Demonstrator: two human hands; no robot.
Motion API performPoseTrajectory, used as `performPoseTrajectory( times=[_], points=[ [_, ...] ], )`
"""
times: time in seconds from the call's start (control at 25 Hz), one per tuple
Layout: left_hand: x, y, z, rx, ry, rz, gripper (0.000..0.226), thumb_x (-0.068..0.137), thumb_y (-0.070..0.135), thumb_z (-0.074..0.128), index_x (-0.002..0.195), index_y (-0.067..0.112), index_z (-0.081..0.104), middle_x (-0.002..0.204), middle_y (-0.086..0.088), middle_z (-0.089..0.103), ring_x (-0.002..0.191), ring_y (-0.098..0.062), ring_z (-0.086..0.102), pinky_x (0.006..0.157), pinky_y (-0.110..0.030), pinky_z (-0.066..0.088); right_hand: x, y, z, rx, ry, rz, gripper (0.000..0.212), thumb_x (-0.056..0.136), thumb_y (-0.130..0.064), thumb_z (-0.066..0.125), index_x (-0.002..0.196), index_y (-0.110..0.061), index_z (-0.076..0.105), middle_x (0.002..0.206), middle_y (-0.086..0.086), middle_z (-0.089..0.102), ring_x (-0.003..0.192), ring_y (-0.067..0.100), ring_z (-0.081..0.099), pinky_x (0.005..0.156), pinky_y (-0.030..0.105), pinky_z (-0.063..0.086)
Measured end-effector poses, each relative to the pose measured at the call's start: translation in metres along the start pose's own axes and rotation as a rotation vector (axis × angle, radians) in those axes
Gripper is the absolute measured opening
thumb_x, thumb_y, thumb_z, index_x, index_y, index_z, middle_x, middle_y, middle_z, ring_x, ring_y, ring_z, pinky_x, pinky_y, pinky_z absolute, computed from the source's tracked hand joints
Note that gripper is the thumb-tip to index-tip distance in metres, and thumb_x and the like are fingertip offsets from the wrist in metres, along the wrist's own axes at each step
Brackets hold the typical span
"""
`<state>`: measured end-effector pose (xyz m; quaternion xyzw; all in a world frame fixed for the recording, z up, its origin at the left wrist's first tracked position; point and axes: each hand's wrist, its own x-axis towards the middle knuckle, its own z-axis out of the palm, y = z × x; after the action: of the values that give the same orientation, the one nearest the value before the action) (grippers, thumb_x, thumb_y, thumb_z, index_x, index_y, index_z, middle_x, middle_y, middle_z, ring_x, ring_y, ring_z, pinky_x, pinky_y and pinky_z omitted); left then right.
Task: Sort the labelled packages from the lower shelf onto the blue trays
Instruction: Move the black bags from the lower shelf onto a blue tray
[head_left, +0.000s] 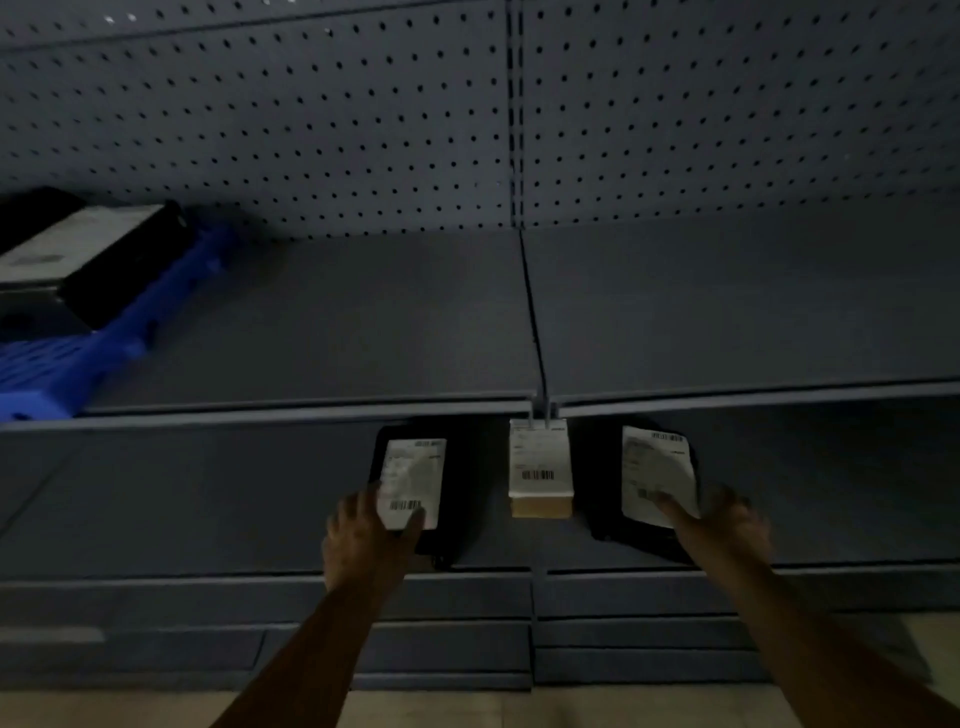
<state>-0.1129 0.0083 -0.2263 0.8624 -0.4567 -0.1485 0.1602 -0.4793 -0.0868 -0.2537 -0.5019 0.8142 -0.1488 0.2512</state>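
Both hands pressed on black labelled packages on the lower shelf, neither grip closed.

Left hand (366, 535) lay fingers-spread on the near end of the left black package (415, 488), thumb on its white label; right hand (727, 519) rested likewise on the right black package (652, 483). Each soft, matte pouch ran lengthwise away from its hand. Between them, untouched, stood a small rigid cardboard box (540, 473). Judged destination, the ribbed blue tray (78, 358), sat upper left, nearer the left hand.

Blue tray (171, 291); seemingly black, white-labelled packages (415, 488).
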Motion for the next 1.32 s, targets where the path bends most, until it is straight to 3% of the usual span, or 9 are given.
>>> performPoseTrajectory(
  times=[0.28, 0.48, 0.6, 0.72, 0.84, 1.0, 1.12, 1.24, 1.32],
  points=[
    [0.049, -0.037, 0.064, -0.088, -0.159, -0.282, 0.123, 0.066, 0.08, 0.07, 0.155, 0.008, 0.025, 0.151, -0.023, 0.044, 0.136, -0.044, 0.046, 0.111, -0.054, 0.042, 0.042, 0.021, 0.055, -0.054, 0.012, 0.076, 0.126, 0.055, -0.097, 0.053, 0.147, -0.011, 0.04, 0.149, 0.016, 0.044, 0.136, 0.036, 0.037, 0.113, 0.044, 0.031],
    [0.04, -0.039, 0.073, -0.312, -0.059, -0.246, 0.103, 0.064, 0.059, 0.088, 0.141, 0.005, 0.047, 0.136, -0.022, 0.057, 0.123, -0.045, 0.058, 0.1, -0.058, 0.052, 0.026, 0.01, 0.072, -0.051, 0.166, -0.105, 0.104, 0.065, -0.09, 0.053, 0.138, -0.016, 0.053, 0.139, 0.011, 0.055, 0.128, 0.033, 0.048, 0.105, 0.047, 0.04],
    [0.011, -0.014, 0.076, -0.224, 0.078, -0.106, 0.1, 0.06, 0.051, 0.094, 0.136, 0.011, 0.044, 0.132, -0.015, 0.05, 0.116, -0.041, 0.059, 0.09, -0.056, 0.056, 0.015, 0.004, 0.083, 0.135, 0.168, -0.125, 0.1, 0.063, -0.087, 0.061, 0.138, -0.022, 0.048, 0.13, 0.008, 0.061, 0.113, 0.034, 0.061, 0.089, 0.047, 0.053],
    [0.011, -0.004, 0.078, -0.258, 0.029, -0.006, 0.093, 0.06, 0.044, 0.095, 0.134, 0.022, 0.043, 0.132, -0.008, 0.051, 0.119, -0.034, 0.057, 0.092, -0.056, 0.056, 0.017, -0.002, 0.084, 0.429, 0.127, -0.07, 0.084, 0.064, -0.061, 0.084, 0.13, -0.025, 0.047, 0.124, 0.009, 0.066, 0.108, 0.036, 0.066, 0.08, 0.042, 0.055],
    [0.013, -0.005, 0.077, -0.538, -0.046, -0.175, 0.079, 0.071, 0.044, 0.09, 0.134, 0.027, 0.048, 0.121, -0.001, 0.064, 0.11, -0.03, 0.065, 0.084, -0.043, 0.059, 0.023, -0.007, 0.074, 0.681, 0.123, 0.074, 0.068, 0.068, -0.034, 0.091, 0.124, -0.017, 0.057, 0.123, 0.012, 0.069, 0.111, 0.034, 0.066, 0.084, 0.038, 0.054],
    [-0.005, -0.012, 0.064, -1.021, -0.14, -0.323, 0.041, 0.091, 0.036, 0.073, 0.128, 0.024, 0.06, 0.121, -0.004, 0.072, 0.102, -0.023, 0.071, 0.072, -0.033, 0.061, 0.016, -0.004, 0.044, 0.861, 0.046, 0.236, 0.058, 0.078, -0.03, 0.086, 0.126, -0.007, 0.064, 0.123, 0.016, 0.068, 0.11, 0.033, 0.064, 0.084, 0.034, 0.047],
    [-0.027, -0.012, 0.038, -1.163, -0.159, -0.402, 0.018, 0.099, 0.027, 0.064, 0.116, 0.028, 0.065, 0.109, 0.0, 0.074, 0.093, -0.017, 0.073, 0.064, -0.027, 0.059, -0.001, -0.001, 0.019, 0.899, 0.029, 0.217, 0.051, 0.093, -0.028, 0.071, 0.135, -0.003, 0.057, 0.132, 0.019, 0.061, 0.121, 0.039, 0.057, 0.097, 0.046, 0.047],
    [-0.052, -0.012, 0.013, -1.186, -0.131, -0.439, 0.009, 0.099, 0.023, 0.064, 0.103, 0.031, 0.066, 0.102, 0.002, 0.074, 0.085, -0.012, 0.073, 0.069, -0.029, 0.056, -0.021, -0.01, 0.002, 0.851, -0.057, 0.138, 0.047, 0.096, -0.03, 0.065, 0.136, -0.008, 0.058, 0.137, 0.019, 0.059, 0.123, 0.04, 0.055, 0.1, 0.049, 0.045],
    [-0.072, -0.013, 0.001, -1.219, -0.089, -0.435, 0.018, 0.099, 0.022, 0.065, 0.117, 0.023, 0.065, 0.111, -0.005, 0.073, 0.093, -0.018, 0.072, 0.081, -0.037, 0.058, -0.04, -0.027, -0.006, 0.845, -0.157, 0.073, 0.05, 0.092, -0.036, 0.069, 0.135, -0.013, 0.06, 0.13, 0.013, 0.062, 0.116, 0.036, 0.057, 0.09, 0.041, 0.043]
  ],
)
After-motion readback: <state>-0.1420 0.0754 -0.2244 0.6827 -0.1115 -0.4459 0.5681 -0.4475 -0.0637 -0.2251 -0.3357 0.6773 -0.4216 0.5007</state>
